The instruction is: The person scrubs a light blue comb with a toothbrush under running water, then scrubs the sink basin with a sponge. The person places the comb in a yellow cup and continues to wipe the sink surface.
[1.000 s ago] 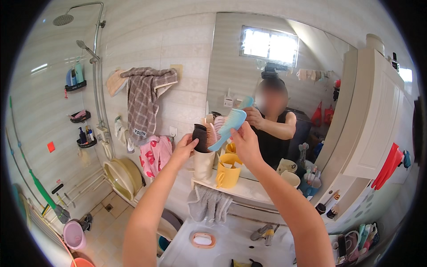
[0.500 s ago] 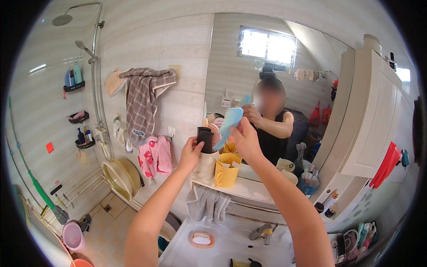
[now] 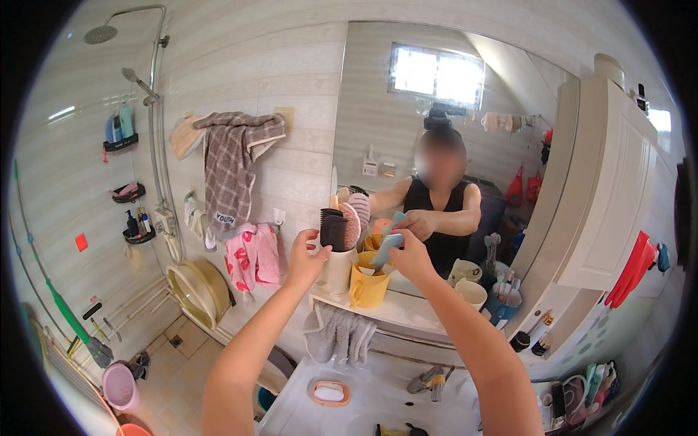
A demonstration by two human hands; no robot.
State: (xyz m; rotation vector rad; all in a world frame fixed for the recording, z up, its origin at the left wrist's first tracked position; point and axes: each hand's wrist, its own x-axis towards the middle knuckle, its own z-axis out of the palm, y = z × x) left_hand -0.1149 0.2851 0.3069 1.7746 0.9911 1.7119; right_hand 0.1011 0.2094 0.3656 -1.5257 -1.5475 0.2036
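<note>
My right hand [image 3: 413, 256] pinches a light blue comb [image 3: 387, 248] over the yellow mug [image 3: 368, 291]; whether its lower end is inside the mug I cannot tell. Some small pale items poke out of that mug. To its left, a white cup [image 3: 339, 272] holds a black comb [image 3: 334, 234], a pink hairbrush [image 3: 352, 224] and other brushes. Beside this cup is my left hand [image 3: 308, 254], fingers apart and empty, its thumb close to the black comb.
Both cups stand on a narrow white shelf [image 3: 407, 314] below a large mirror [image 3: 378, 94]. More cups and a blue toothbrush holder [image 3: 503, 301] are at its right. Beneath lie a grey cloth [image 3: 340, 333], a washbasin [image 3: 363, 370], a faucet [image 3: 429, 379] and a soap dish [image 3: 329, 392].
My right hand has lowered the blue comb from beside the hairbrushes to the yellow mug. My left hand has opened and drawn slightly away from the black comb.
</note>
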